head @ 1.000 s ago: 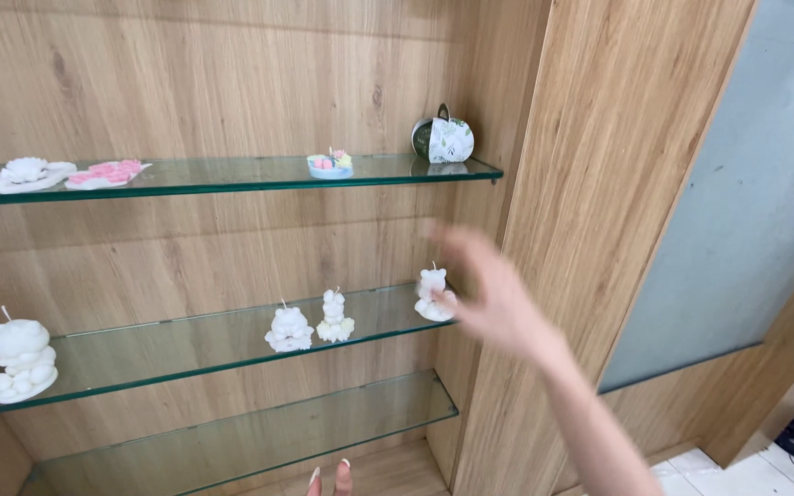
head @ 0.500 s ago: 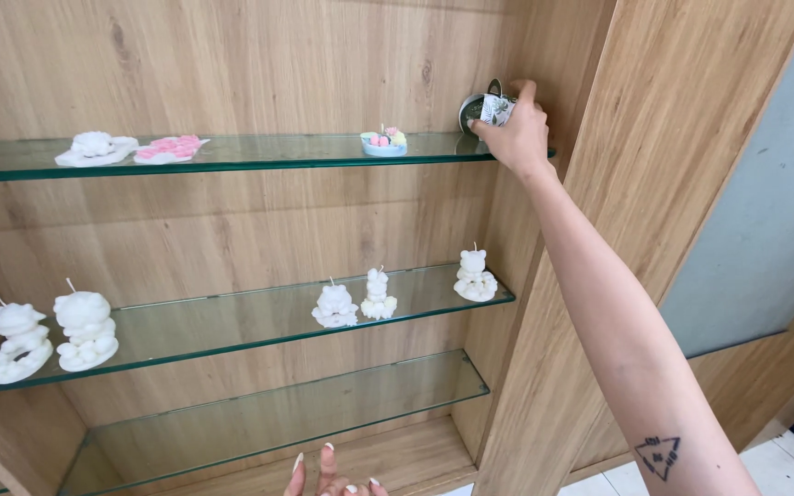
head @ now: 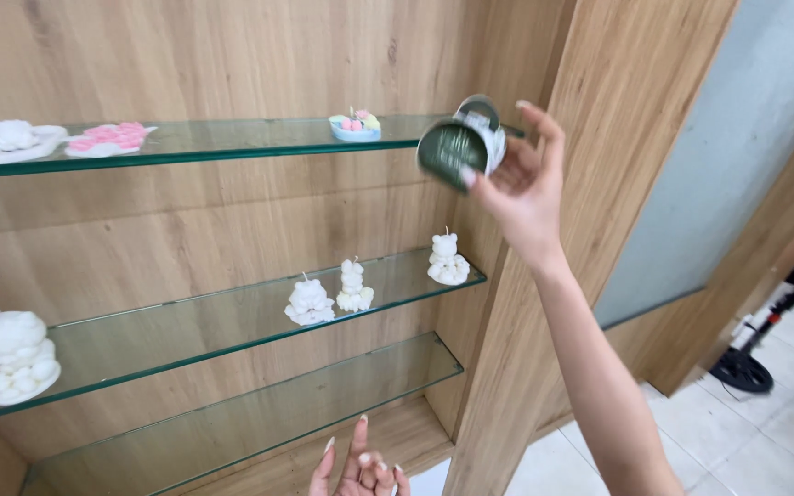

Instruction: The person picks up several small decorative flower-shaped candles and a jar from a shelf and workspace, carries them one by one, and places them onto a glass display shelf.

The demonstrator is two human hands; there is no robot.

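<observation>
Wood-panelled alcove with three glass shelves: top shelf (head: 232, 142), middle shelf (head: 186, 331), bottom shelf (head: 259, 413). Grey wall panel (head: 719, 156) beyond the right hand; pale tiled floor (head: 783, 413) below it, with a black stand (head: 742, 367) on the tiles.

Right hand (head: 526, 188): raised, fingers curled around one small dark green tin (head: 461, 142), tilted, held just off the end of the top shelf.

Left hand (head: 360, 468): at the bottom edge, fingers loosely spread, holding nothing visible.

Top shelf, left of the tin: one small blue dish with pink pieces (head: 355, 126), one pink candle (head: 107, 138), one white candle (head: 11, 140).

Middle shelf, below the right hand: three small white figure candles (head: 353, 287); far left, one larger white figure candle (head: 18, 356), with part of another at the picture's edge.
</observation>
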